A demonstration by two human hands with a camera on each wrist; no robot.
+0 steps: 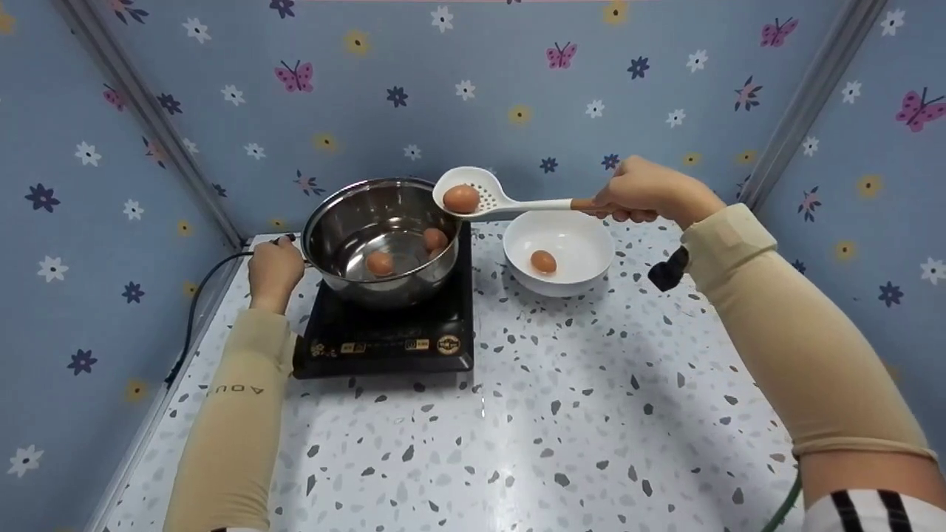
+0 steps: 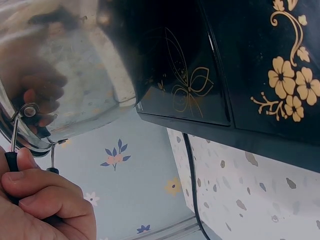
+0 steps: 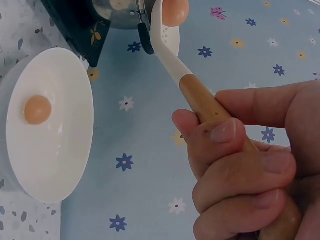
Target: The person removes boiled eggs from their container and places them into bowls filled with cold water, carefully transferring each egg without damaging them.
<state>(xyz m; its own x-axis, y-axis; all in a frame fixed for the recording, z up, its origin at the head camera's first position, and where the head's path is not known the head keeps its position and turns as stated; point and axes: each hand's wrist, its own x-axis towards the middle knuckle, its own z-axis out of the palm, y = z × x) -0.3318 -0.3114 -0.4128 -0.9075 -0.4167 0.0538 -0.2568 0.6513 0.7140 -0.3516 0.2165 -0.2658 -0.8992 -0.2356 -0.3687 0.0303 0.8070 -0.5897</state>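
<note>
My right hand (image 1: 641, 191) grips the wooden handle (image 3: 207, 102) of a white slotted spoon (image 1: 543, 205). A brown egg (image 1: 461, 199) lies in its perforated bowl, level with the right rim of a steel pot (image 1: 399, 292). Several brown eggs, one of them a left-hand egg (image 1: 380, 264), sit inside the pot. With curled fingers my left hand (image 1: 275, 270) holds the pot's side handle (image 2: 12, 161), whose wire ends join the steel wall. Right of the pot, under the spoon's handle, a white bowl (image 1: 517, 275) contains one brown egg (image 1: 543, 261).
The pot stands on a black induction cooker (image 1: 384, 355) with gold markings. Its black cable (image 1: 198, 295) runs along the left edge of the speckled table (image 1: 562, 428). A flowered wall (image 1: 488, 89) closes off the back and sides.
</note>
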